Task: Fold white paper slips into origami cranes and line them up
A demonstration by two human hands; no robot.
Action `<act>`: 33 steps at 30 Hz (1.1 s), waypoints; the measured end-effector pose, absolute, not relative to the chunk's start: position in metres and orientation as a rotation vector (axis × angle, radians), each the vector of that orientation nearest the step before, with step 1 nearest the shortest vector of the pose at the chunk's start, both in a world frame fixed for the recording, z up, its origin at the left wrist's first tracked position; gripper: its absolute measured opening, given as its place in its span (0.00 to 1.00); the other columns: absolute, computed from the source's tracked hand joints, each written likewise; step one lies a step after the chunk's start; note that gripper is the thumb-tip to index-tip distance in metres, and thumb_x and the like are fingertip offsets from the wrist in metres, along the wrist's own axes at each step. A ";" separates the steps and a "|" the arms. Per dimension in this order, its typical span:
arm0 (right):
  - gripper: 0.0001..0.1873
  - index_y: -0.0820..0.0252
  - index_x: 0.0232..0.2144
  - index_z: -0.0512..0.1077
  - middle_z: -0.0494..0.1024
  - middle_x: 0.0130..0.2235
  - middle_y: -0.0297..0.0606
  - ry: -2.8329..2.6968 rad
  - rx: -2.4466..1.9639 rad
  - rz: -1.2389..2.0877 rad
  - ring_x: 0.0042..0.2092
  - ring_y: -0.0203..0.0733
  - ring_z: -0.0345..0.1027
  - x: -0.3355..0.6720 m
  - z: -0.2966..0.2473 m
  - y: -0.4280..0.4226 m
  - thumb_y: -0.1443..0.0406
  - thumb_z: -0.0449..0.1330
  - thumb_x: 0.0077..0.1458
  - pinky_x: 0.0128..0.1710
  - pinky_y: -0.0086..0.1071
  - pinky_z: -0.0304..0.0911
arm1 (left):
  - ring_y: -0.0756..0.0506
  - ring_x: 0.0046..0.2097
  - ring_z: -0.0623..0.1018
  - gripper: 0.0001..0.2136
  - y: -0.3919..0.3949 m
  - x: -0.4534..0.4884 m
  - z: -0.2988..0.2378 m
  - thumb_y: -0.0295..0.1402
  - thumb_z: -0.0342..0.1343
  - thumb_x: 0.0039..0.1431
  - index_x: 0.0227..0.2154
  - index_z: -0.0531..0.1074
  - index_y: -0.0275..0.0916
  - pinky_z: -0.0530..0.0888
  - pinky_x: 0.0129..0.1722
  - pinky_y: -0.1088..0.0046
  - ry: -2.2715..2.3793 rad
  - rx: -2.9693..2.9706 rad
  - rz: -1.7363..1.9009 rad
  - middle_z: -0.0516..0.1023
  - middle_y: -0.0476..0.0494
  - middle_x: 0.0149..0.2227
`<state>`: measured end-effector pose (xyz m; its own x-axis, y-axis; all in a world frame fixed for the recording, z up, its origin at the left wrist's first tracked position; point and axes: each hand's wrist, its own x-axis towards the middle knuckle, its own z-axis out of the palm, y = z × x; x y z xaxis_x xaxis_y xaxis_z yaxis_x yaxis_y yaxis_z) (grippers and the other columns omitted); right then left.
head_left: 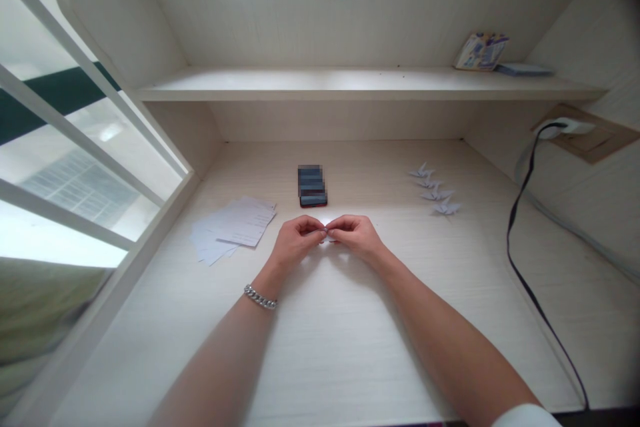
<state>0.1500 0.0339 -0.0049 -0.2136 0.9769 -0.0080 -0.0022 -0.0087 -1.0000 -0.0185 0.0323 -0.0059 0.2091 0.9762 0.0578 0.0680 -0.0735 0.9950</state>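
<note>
My left hand point(299, 239), with a silver chain bracelet point(261, 297) at its wrist, and my right hand point(356, 235) meet over the middle of the desk. Thumbs and fingertips of both pinch a small folded piece of white paper point(327, 239), mostly hidden by the fingers. Just beyond them a dark phone point(313, 185) lies on the desk, its screen blurred. Left of my left hand is a loose pile of white paper sheets point(245, 221). Farther right, several small folded paper cranes point(436, 193) stand in a row.
A shelf point(320, 83) spans the back, with a colourful box point(481, 51) and a flat bluish item point(523, 69) on it. From a wall socket point(575, 127) at right, a black cable point(511, 247) runs down the desk's side. White railings point(75, 120) border the left.
</note>
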 end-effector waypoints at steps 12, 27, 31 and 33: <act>0.08 0.62 0.27 0.77 0.77 0.26 0.37 -1.374 -1.070 1.404 0.28 0.36 0.69 0.152 -0.003 0.034 0.65 0.64 0.39 0.29 0.30 0.64 | 0.49 0.30 0.75 0.06 0.034 -0.021 -0.007 0.31 0.58 0.46 0.29 0.74 0.35 0.71 0.32 0.73 1.069 1.401 1.010 0.77 0.45 0.27; 0.13 0.63 0.28 0.76 0.76 0.28 0.38 -1.327 -1.129 1.383 0.29 0.38 0.68 0.149 -0.006 0.036 0.60 0.64 0.40 0.28 0.30 0.64 | 0.49 0.31 0.75 0.08 0.033 -0.021 -0.006 0.32 0.59 0.46 0.30 0.75 0.35 0.71 0.33 0.73 1.082 1.437 1.023 0.78 0.44 0.30; 0.13 0.63 0.28 0.76 0.77 0.28 0.39 -1.332 -1.143 1.350 0.29 0.38 0.68 0.149 -0.006 0.036 0.60 0.64 0.40 0.28 0.31 0.64 | 0.49 0.31 0.75 0.07 0.034 -0.022 -0.008 0.29 0.57 0.47 0.30 0.75 0.34 0.72 0.33 0.74 1.063 1.419 1.028 0.77 0.44 0.30; 0.12 0.64 0.29 0.76 0.77 0.28 0.39 -1.337 -1.147 1.342 0.28 0.38 0.68 0.149 -0.007 0.036 0.61 0.64 0.40 0.28 0.31 0.64 | 0.49 0.31 0.75 0.07 0.034 -0.022 -0.007 0.28 0.57 0.46 0.30 0.75 0.34 0.72 0.33 0.74 1.060 1.410 1.033 0.77 0.44 0.29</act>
